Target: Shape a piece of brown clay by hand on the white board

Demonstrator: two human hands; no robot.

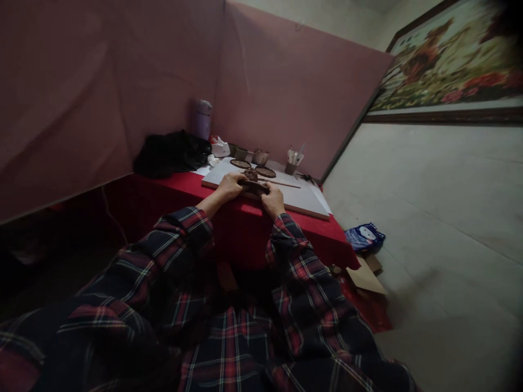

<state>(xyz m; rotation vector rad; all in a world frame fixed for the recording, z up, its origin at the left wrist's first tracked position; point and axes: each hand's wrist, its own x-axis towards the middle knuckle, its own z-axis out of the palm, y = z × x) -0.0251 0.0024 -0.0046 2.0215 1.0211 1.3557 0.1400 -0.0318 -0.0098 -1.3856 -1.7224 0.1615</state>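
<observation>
Both hands on one part: left hand pinches the 9 o'clock end of a dark flat piece, right hand the 3 o'clock end (fingers underneath hidden, grip force can't tell). Piece sits at the 6 o'clock edge of the board; can't tell if it touches. From it: dark lump near 12, dark discs at 11 and 1, thin stick at 3. Step reads as two-handed shaping; next move calls for even support, no twist.
</observation>
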